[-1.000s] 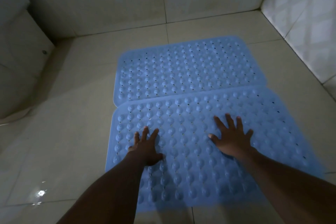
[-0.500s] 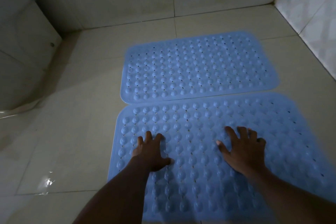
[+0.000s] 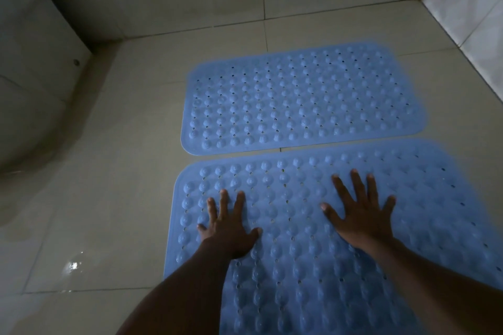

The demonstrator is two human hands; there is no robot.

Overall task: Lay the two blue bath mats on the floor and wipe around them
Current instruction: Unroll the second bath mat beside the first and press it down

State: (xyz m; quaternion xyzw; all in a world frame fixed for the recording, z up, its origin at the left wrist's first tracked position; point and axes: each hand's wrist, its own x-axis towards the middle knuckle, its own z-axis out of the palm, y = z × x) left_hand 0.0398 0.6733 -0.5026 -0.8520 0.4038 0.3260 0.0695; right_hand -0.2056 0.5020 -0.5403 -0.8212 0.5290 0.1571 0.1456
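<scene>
Evidently, the near mat point(image 3: 294, 226) was pressed flat by 2 spread hands (nothing gripped): left hand point(image 3: 228, 231) toward 9 o'clock, right hand point(image 3: 359, 216) toward 3. Its long axis was laid 9-to-3 on the floor point(image 3: 109, 212), the far mat point(image 3: 302, 100) just beyond at 12.

my left hand point(image 3: 228, 234) and right hand point(image 3: 362, 215) lie palm-down, fingers straight and spread, both forearms stretched forward.
</scene>
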